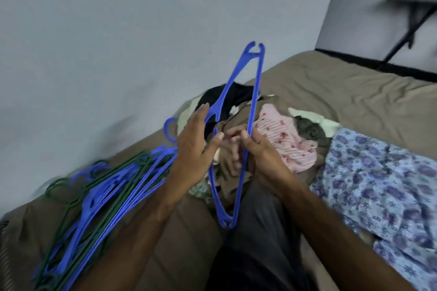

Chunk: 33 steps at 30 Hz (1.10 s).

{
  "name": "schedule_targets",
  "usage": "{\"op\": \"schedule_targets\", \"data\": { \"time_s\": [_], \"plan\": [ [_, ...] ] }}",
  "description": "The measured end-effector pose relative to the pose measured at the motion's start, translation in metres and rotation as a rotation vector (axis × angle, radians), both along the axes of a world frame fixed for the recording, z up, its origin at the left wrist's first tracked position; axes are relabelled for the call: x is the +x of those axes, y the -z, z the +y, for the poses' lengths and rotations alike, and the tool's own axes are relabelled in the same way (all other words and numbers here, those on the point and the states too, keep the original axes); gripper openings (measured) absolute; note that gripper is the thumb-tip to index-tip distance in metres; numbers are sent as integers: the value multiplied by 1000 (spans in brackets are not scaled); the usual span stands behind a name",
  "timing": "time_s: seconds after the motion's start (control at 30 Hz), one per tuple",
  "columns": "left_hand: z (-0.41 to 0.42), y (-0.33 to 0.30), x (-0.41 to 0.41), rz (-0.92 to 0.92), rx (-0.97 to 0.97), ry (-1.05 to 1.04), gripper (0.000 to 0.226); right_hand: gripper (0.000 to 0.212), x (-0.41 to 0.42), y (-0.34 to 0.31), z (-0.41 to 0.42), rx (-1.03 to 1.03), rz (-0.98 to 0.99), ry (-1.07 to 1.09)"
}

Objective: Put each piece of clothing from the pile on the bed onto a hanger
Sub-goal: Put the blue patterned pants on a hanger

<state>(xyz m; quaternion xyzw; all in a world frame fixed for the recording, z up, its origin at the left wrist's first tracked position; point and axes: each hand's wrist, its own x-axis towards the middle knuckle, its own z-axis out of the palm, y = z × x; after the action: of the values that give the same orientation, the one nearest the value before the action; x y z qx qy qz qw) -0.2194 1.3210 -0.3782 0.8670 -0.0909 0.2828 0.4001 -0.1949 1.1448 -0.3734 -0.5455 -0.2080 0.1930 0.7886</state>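
A blue plastic hanger (254, 92) stands on end between my hands, its hook (169, 129) pointing left. My right hand (257, 151) pinches its long straight bar. My left hand (192, 146) has nearly straight fingers, and the hanger's neck and shoulder arm lie in the crook of its thumb. Behind the hanger is the clothes pile: a black garment (233, 94), a pink striped piece (286, 142), brown cloth (236, 125) and a grey-green piece (309, 130). Parts of the pile are hidden by my hands.
A heap of blue and green hangers (101, 196) lies on the bed to my left. A blue floral cloth (383, 186) is spread at my right. The bed's brown sheet (335, 82) runs to the wall. My leg in dark trousers (260, 238) is below. A black-legged stand (411, 21) is far right.
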Motion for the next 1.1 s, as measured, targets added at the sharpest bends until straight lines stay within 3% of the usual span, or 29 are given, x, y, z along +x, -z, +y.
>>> {"op": "schedule_targets", "data": {
  "time_s": [0.13, 0.2, 0.3, 0.37, 0.47, 0.53, 0.63, 0.77, 0.8, 0.87, 0.93, 1.0, 1.1],
  "plan": [
    [-60, -34, 26, 272, -509, 438, 83, 25, 19, -51, -67, -71, -113, 237],
    [-94, -52, 40, 301, -620, 554, 99, 21, 22, -69, -98, -229, -199, 360],
    [-158, -83, 52, 320, -840, 566, 87, 17, 21, -70, -135, -704, -490, 526],
    [-194, -86, 59, 326, -946, 539, 75, 11, 11, -58, -152, -926, -613, 525],
    [-226, -70, 67, 469, -1120, 574, 34, 11, -16, -34, -168, -962, -670, 452],
    [-236, -49, 71, 599, -1248, 634, 35, 15, -30, -23, -180, -985, -610, 410],
    [-248, -28, 69, 658, -1315, 711, 45, 14, -44, -11, -210, -1128, -663, 535],
    [-262, -3, 70, 623, -1254, 729, 50, 34, -50, -6, -267, -1260, -809, 1055],
    [-269, 1, 69, 634, -1249, 735, 50, 49, -47, -4, -282, -1260, -740, 1132],
    [-288, 10, 65, 678, -1235, 735, 49, 68, -42, -3, -307, -1005, -312, 1005],
    [-306, 23, 60, 727, -1217, 699, 48, 53, -32, 13, -328, -621, 107, 772],
    [-320, 39, 59, 776, -1235, 675, 48, 46, -27, 37, -346, -655, 124, 817],
    [-331, 57, 61, 824, -1310, 657, 48, 70, -23, 64, -373, -899, -15, 1223]
  ]
}}
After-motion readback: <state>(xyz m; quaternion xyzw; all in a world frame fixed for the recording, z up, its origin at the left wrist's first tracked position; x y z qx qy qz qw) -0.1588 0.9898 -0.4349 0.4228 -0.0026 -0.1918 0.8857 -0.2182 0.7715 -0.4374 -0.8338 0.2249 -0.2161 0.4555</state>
